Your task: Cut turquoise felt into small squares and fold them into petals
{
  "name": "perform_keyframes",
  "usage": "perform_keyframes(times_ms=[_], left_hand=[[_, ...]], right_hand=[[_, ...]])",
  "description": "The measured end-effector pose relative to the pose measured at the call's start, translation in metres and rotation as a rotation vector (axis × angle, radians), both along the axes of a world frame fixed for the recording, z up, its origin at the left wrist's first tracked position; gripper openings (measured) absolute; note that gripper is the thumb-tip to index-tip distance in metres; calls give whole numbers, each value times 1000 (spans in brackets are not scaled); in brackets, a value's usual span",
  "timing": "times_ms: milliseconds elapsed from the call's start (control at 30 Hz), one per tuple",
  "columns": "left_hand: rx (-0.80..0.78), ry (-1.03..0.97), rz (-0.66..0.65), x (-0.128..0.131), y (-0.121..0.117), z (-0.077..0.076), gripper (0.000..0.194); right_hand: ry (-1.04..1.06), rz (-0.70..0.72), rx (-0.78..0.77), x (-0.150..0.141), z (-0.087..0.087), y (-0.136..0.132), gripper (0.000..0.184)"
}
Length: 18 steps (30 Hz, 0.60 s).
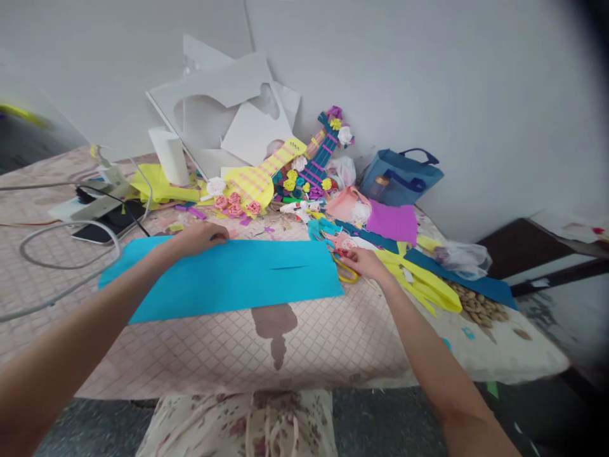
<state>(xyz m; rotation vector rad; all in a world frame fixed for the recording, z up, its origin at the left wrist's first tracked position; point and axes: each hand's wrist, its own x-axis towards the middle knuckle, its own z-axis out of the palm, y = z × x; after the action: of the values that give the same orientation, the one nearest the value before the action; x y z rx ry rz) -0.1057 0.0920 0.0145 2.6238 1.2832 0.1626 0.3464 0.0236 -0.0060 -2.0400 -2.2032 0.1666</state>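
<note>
A wide blue paper sheet (228,273) lies flat across the table in front of me, with a short slit or crease right of its middle. My left hand (202,237) is at the sheet's far edge, its fingers curled down and closed on it. At the sheet's right end, my right hand (362,261) has its fingers closed on the scissors (349,274), whose yellow handle loop shows beside the fingers. The blades are partly lost among paper scraps. Just beyond are pink paper (343,204) and a purple sheet (392,222).
Behind stand a yellow paper guitar (252,184) with flowers and a blue one (318,158). Cables and a dark phone (107,225) lie left, near a white roll (171,158). Yellow strips (423,276), peanuts (480,308) and a blue bag (402,178) are on the right.
</note>
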Motion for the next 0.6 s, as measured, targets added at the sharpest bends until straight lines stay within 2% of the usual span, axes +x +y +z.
perform_keyframes(times_ms=[100,133,267,333,400,533,600], left_hand=[[221,-36,72,15,-19,1,30],[257,-67,49,26,-31,2,30],[240,-190,-237,75,-88,-3,26],[223,-170,-354,94,-113,-10,23],[247,-121,-416,105,-131,-17,21],[352,-39,-423,106,-144,-25,19],[385,-3,-431,105,-143,-25,20]], right_hand=[[-24,-10,16,-2,-5,-1,29],[-36,-16,28,-3,-7,-1,30],[-89,-52,80,-8,-11,-3,32],[-112,-78,105,-9,-10,-6,33],[-135,-123,152,-7,-8,-12,34],[-128,-235,244,11,-2,-27,38],[-27,-276,253,24,-4,-35,37]])
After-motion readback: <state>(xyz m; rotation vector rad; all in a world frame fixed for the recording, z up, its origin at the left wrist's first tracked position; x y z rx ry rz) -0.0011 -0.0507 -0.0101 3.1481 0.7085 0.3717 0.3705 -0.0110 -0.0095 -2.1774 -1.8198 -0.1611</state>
